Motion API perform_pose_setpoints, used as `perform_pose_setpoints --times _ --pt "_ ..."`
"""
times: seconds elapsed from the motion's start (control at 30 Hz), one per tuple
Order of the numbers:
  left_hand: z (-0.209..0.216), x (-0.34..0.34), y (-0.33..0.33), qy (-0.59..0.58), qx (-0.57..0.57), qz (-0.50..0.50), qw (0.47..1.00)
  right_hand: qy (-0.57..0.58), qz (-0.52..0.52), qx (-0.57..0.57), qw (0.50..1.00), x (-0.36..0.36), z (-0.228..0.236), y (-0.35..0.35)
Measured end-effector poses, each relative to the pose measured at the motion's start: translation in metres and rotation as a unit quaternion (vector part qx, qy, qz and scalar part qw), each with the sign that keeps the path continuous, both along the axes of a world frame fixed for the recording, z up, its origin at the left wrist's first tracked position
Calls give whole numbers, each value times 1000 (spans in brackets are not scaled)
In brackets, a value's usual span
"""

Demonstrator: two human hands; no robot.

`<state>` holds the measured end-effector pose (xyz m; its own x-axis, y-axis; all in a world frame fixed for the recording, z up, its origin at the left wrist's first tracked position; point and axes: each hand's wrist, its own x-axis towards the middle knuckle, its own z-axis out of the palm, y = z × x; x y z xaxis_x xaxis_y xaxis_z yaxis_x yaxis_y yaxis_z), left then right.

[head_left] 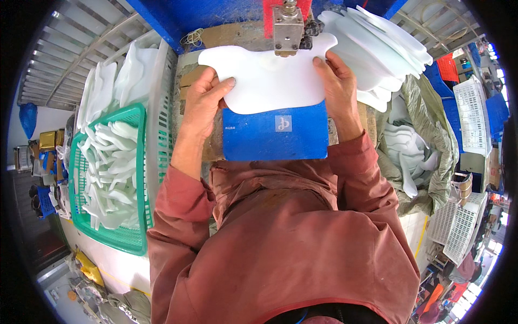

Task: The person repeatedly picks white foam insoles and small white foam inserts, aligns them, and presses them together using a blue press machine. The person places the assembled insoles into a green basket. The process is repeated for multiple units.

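Observation:
A white, smooth, flat sheet with wavy, curved edges (272,81) is held level under the metal head (288,29) of a machine. My left hand (205,100) grips its left edge, the thumb on top and the fingers mostly hidden beneath. My right hand (339,86) pinches the sheet at its right edge, also with the thumb on top. The metal head's lower end overlaps the sheet's far edge; I cannot tell if they touch. Below the sheet's near edge shows a blue machine plate (253,140).
Similar white sheets (372,46) lie stacked at the far right. A green basket (142,173) of small white curved pieces (110,178) stands left, beside a white crate (166,92). An open greenish sack (431,119) on the right holds more white pieces (407,146).

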<state>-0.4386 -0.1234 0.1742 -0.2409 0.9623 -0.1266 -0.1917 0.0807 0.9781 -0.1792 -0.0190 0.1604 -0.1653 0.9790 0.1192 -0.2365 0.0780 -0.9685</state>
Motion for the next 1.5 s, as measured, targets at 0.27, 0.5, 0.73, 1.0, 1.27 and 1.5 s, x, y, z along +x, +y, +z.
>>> perform_pose_setpoints --times 0.27,0.5,0.73,1.0,1.27,1.5 --pt "0 21 4 -21 7 -46 999 11 -46 -10 999 25 1 -15" --pt "-8 39 11 -45 1 -91 995 -24 -83 -20 996 52 3 -23" --pt "-15 60 12 -54 -5 -93 994 -60 -101 -2 993 73 10 -34" --pt "-17 79 14 -72 -31 -141 987 -50 -141 -7 989 99 6 -44" --pt "-18 97 18 -80 -29 -137 987 -81 -179 1 981 118 -2 -49" --pt "-21 87 8 16 -47 -140 989 -142 -220 4 965 123 -16 -58"
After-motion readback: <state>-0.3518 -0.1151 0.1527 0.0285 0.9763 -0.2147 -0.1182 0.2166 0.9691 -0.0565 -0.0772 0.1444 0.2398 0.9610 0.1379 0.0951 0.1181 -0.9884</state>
